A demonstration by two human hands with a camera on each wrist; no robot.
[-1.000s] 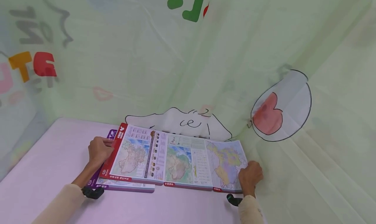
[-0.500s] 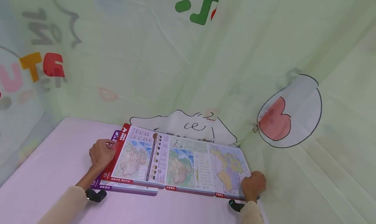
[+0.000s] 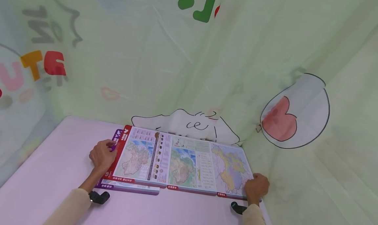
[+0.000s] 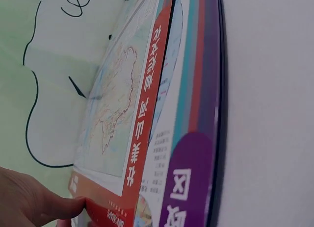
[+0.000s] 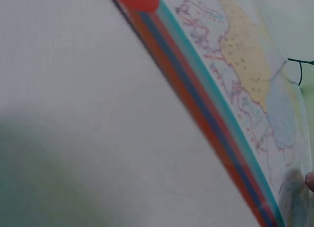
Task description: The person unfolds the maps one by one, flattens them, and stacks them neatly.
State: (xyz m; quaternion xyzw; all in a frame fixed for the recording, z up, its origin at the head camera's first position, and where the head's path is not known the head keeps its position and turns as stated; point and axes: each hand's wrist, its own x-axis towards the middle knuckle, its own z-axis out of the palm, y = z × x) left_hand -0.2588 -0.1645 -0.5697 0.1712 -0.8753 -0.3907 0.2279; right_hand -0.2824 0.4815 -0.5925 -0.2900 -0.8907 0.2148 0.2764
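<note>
Plain cream sleeves (image 3: 69, 207); black, rounded wrist devices (image 3: 100, 197).

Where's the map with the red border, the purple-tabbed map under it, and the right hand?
Red-bordered map (image 3: 182, 167), head view: on its middle panel.
Purple-tabbed map (image 4: 191, 153), left wrist view: on the purple tab at its edge.
Right hand (image 3: 256, 187), head view: on the back of the hand.

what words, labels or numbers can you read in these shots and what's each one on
"壮美山河 灿烂文化": red strip of the red-edged map
"区": purple tab of the map beneath; the neighbouring character looks like "政"
"U" and "T": pink letter and orange letter on the backdrop
Too small or blurred: fine print on both maps
Unclear: backdrop's red letter, grey lettering, cut-off green marks
</note>
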